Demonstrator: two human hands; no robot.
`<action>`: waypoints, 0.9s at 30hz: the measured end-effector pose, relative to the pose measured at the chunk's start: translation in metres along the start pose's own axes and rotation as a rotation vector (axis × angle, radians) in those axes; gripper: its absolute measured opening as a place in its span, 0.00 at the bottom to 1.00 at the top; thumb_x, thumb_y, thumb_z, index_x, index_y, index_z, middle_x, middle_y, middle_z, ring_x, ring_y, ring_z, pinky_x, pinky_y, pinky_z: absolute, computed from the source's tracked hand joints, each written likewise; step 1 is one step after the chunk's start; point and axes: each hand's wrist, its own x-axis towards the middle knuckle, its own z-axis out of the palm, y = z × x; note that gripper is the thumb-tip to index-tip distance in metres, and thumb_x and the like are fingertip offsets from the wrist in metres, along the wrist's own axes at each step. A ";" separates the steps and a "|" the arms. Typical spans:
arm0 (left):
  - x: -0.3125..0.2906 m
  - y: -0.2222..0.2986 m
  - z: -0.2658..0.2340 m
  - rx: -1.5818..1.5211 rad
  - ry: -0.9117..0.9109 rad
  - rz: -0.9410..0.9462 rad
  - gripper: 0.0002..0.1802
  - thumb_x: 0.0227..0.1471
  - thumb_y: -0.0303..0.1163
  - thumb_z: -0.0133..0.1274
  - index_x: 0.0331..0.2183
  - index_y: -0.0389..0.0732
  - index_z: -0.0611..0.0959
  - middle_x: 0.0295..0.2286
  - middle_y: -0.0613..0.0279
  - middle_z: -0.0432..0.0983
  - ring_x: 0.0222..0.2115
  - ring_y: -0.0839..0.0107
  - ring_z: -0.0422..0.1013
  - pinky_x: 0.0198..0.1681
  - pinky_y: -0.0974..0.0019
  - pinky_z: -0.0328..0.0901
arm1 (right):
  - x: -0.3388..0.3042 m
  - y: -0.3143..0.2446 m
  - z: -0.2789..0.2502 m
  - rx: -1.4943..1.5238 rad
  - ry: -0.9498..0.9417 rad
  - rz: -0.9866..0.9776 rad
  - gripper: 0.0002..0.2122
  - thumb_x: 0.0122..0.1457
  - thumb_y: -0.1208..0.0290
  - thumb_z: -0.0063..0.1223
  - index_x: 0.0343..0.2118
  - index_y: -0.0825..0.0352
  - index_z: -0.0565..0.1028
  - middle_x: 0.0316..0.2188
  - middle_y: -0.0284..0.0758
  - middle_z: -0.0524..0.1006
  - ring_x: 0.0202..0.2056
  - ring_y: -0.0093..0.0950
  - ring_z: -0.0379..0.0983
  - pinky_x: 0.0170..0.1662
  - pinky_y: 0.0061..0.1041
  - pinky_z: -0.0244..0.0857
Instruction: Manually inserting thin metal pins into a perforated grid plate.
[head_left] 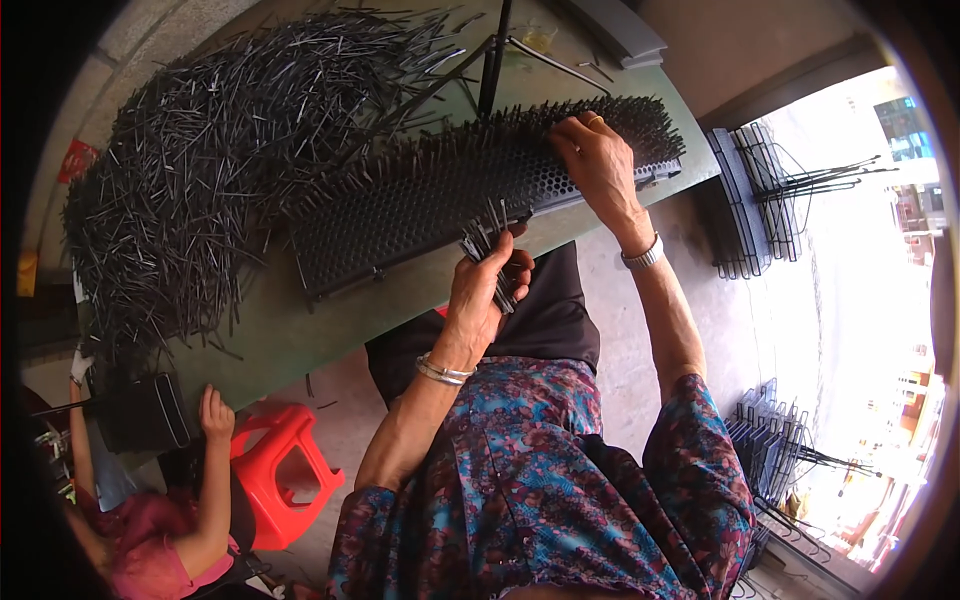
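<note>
My left hand (478, 308) grips a bundle of thin black strips (482, 240) at the near edge of a black perforated board (390, 225). The board lies slantwise on the table, its surface full of small round holes. Many short black strips (440, 150) stand upright in the holes along the far half, while the holes nearer me are bare. Over the right part of the board, my right hand (600, 165) has its fingers pinched together among the standing strips. Whatever is between those fingertips is hidden. A ring and a watch show on that hand and wrist.
A large heap of loose black strips (200, 140) covers the left of the green table (255, 345). A dark stand (492, 75) rises behind the board. At lower left are a co-worker's hand (216, 412) on the table edge and a red stool (258, 480). Black wire racks (760, 195) stand right.
</note>
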 end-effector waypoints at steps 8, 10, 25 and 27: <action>0.003 -0.003 -0.011 -0.042 -0.099 -0.013 0.18 0.60 0.41 0.51 0.46 0.38 0.77 0.21 0.69 0.68 0.18 0.82 0.58 0.20 0.76 0.52 | -0.002 0.002 0.005 -0.068 0.037 0.095 0.06 0.54 0.66 0.56 0.33 0.59 0.80 0.28 0.37 0.74 0.30 0.38 0.74 0.33 0.35 0.67; 0.002 -0.004 -0.012 -0.035 -0.106 -0.017 0.18 0.60 0.41 0.51 0.46 0.38 0.77 0.20 0.69 0.67 0.18 0.82 0.57 0.20 0.76 0.53 | -0.005 0.003 0.007 -0.079 0.071 0.123 0.08 0.55 0.65 0.56 0.35 0.58 0.82 0.28 0.37 0.74 0.31 0.36 0.74 0.35 0.34 0.66; -0.005 0.002 -0.007 0.033 -0.189 -0.030 0.22 0.60 0.43 0.51 0.49 0.36 0.76 0.21 0.68 0.69 0.18 0.83 0.59 0.20 0.77 0.52 | -0.016 -0.019 -0.003 -0.112 0.186 0.057 0.12 0.55 0.62 0.59 0.39 0.63 0.81 0.29 0.36 0.73 0.31 0.34 0.71 0.33 0.32 0.64; -0.007 0.003 -0.007 0.034 -0.201 -0.029 0.23 0.60 0.43 0.51 0.49 0.37 0.76 0.21 0.68 0.70 0.18 0.83 0.59 0.20 0.77 0.51 | -0.022 -0.030 -0.018 0.170 -0.083 0.173 0.15 0.56 0.62 0.59 0.42 0.65 0.80 0.28 0.37 0.72 0.30 0.31 0.71 0.32 0.29 0.63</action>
